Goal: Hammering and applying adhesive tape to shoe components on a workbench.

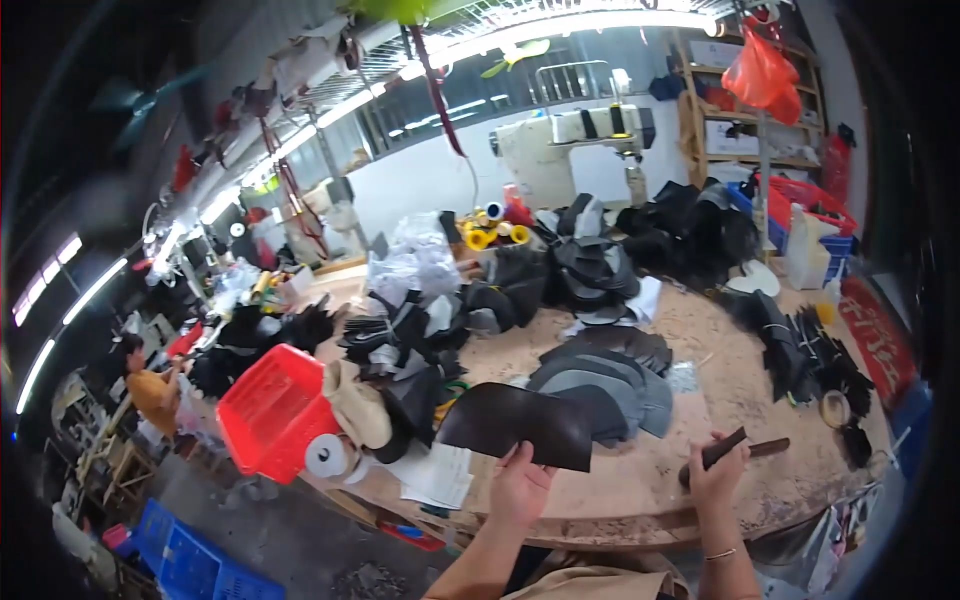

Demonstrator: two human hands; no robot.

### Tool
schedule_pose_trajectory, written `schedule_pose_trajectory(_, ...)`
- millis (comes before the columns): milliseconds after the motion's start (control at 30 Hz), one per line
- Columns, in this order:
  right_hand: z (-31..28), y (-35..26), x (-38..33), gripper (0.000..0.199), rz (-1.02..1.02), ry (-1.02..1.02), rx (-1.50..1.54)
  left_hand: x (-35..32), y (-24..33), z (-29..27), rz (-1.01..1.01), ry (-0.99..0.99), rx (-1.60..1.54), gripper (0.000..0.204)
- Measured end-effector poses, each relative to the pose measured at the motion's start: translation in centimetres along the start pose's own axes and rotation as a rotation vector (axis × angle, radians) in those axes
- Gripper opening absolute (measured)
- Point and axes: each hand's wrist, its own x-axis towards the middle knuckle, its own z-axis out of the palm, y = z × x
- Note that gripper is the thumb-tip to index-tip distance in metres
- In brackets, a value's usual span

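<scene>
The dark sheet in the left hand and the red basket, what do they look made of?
The dark sheet looks like leather or a synthetic look-alike: thin, matt dark brown, curving slightly in the left hand. The red basket looks like moulded plastic, with an even colour and gridded walls.

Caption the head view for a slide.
Left hand holds a dark leather piece; right hand holds a dark tool over a cluttered workbench.

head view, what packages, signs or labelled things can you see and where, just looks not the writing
Red sign: flat at the table's right edge, long red panel with pale markings.
Orange plastic bag: hanging top right by the wooden shelves, crumpled, translucent.
Clear plastic bags: heaped mid-table behind the black pieces, whitish.
Paper sheets: table's front edge beside the left hand, white.
No screens in view.
</scene>
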Motion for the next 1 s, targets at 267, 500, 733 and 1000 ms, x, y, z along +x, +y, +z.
schedule_pose_trajectory(267,-0.1,0.4,-0.9,0.047,-0.038,-0.07,0.008,-0.8,0.4,-0.6,0.134,0.016,-0.064,0.032)
schedule_pose_trajectory(500,-0.9,1.7,-4.1,0.048,-0.21,0.046,-0.038,-1.0,1.8,-0.9,0.148,0.217,0.046,0.025)
schedule_pose_trajectory(733,-1.0,0.3,-3.1,0.045,-0.231,0.014,-0.064,-0.1,11.1,-7.6,0.433,0.198,2.099,0.062)
schedule_pose_trajectory(1000,-0.6,1.2,-3.5,0.038,-0.044,-0.044,0.177,9.4,1.1,-2.1,0.365,-0.585,1.977,0.054)
